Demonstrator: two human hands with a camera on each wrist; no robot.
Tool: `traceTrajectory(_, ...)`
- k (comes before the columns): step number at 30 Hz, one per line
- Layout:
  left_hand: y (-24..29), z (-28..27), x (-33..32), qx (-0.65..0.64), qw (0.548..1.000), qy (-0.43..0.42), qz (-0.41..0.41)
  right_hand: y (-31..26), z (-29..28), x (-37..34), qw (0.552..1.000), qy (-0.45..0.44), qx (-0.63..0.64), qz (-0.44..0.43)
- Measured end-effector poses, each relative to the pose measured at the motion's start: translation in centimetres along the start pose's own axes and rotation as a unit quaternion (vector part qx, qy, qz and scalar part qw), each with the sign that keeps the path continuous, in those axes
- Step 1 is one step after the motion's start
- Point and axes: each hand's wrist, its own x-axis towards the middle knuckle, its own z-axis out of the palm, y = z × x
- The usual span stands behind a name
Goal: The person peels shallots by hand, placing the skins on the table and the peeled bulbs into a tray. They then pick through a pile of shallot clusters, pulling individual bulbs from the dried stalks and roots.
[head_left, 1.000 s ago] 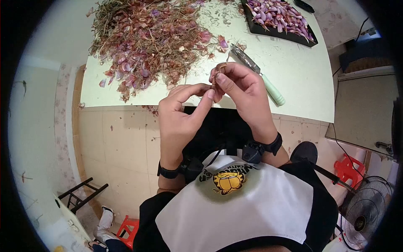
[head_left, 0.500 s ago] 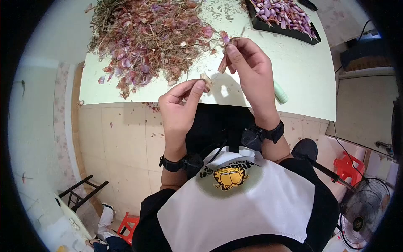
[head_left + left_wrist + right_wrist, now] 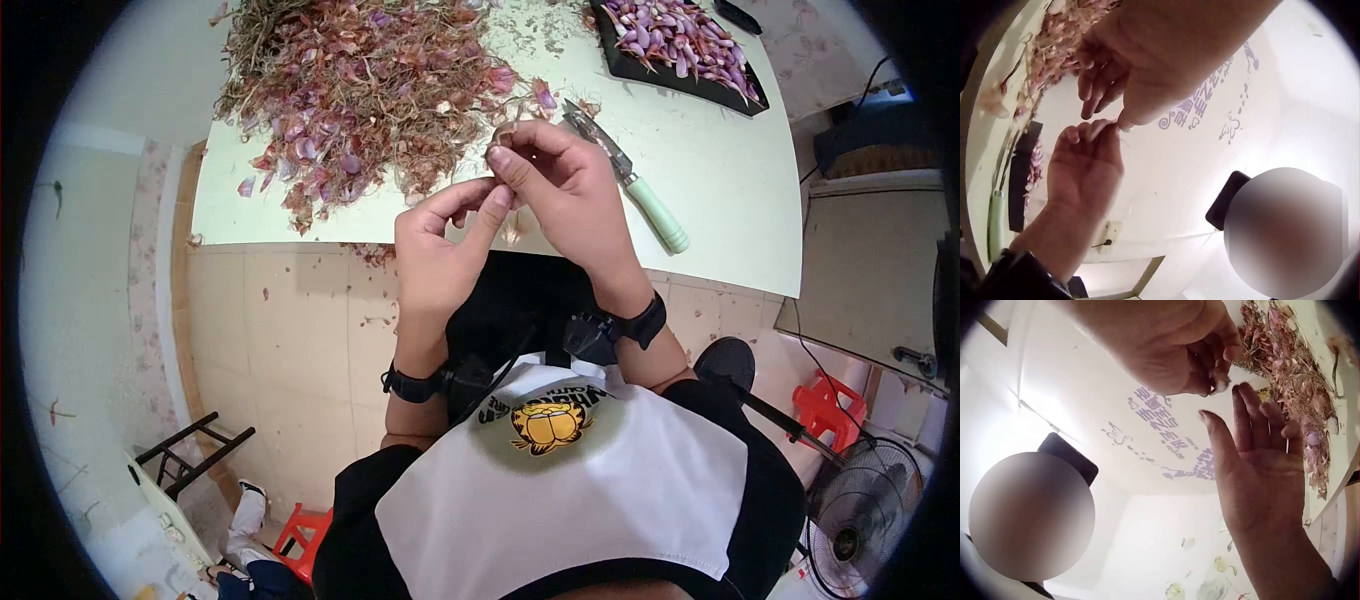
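Your black tray (image 3: 632, 68) holds purple bulbs (image 3: 682, 42); your right hand (image 3: 568, 195) pinches a small pale piece (image 3: 1222, 386), your left hand (image 3: 442, 245) loosely spread.

Two hands (image 3: 440, 250) (image 3: 580, 205), one knife (image 3: 630, 178), one tray (image 3: 628, 68), one fan (image 3: 848, 542)

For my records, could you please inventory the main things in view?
table: one, pale green, ahead
shallot skins: one pile, reddish, table's left
tray: one, black, table's far right
shallots: many, purple, in tray
knife: one, green handle, table's right
stools: two, red, floor, either side
fan: one, dark, lower right
small piece: one, whitish, in right hand
T-shirt: one, black and white, worn
wristbands: two, black, wrists
left hand: one, bare, table's edge
right hand: one, bare, beside left
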Motion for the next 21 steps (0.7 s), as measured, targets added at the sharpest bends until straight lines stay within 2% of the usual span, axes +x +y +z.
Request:
traceTrajectory(1,0.2,0.0,-0.1,-0.040,0.998,0.001,-0.040,0.1,0.0,0.0,1.000,-0.006,0.019,0.019)
traceTrajectory(3,0.2,-0.6,-0.5,-0.059,0.996,-0.031,-0.057,0.2,-0.1,0.2,0.998,-0.013,0.040,0.038)
traceTrajectory(5,0.4,-1.0,-1.0,-0.077,0.993,-0.060,-0.072,0.2,-0.4,1.5,0.991,0.110,0.073,0.000)
traceTrajectory(6,0.5,-1.0,-1.3,-0.118,0.987,-0.059,-0.092,0.4,-0.7,2.2,0.989,0.149,-0.010,-0.011)
traceTrajectory(7,0.5,-1.1,-1.6,-0.158,0.979,-0.059,-0.111,0.3,-1.5,2.6,0.981,0.129,-0.144,0.019)
traceTrajectory(8,0.4,-1.2,-1.6,-0.157,0.980,-0.058,-0.112,0.3,-2.1,2.8,0.954,0.108,-0.276,0.049)
traceTrajectory(9,0.0,-1.3,-1.5,-0.210,0.971,-0.037,-0.110,0.8,-2.0,2.9,0.954,0.108,-0.275,0.048)
traceTrajectory(11,-0.3,-1.4,-1.3,-0.269,0.958,-0.009,-0.100,2.2,-1.6,2.9,0.912,0.122,-0.355,-0.166)
traceTrajectory(12,-0.5,-1.5,-1.1,-0.271,0.958,-0.009,-0.099,2.0,-1.4,2.7,0.911,0.122,-0.357,-0.167)
traceTrajectory(15,-0.6,-1.7,-1.1,-0.307,0.945,-0.006,-0.114,0.7,-0.8,0.8,0.973,-0.020,-0.224,-0.056)
traceTrajectory(16,-0.4,-1.6,-1.1,-0.275,0.955,0.015,-0.111,-0.1,-0.9,0.4,0.973,-0.020,-0.225,-0.055)
traceTrajectory(18,0.1,-1.6,-1.1,-0.244,0.963,0.035,-0.108,-1.3,-1.1,-0.3,0.962,-0.150,-0.207,0.096)
traceTrajectory(20,0.3,-1.4,-1.1,-0.141,0.987,0.047,-0.061,-1.1,-1.1,-0.6,0.968,-0.132,-0.195,0.085)
traceTrajectory(21,0.2,-1.3,-1.1,-0.143,0.987,0.047,-0.061,-1.1,-1.2,-0.6,0.967,-0.132,-0.210,0.065)
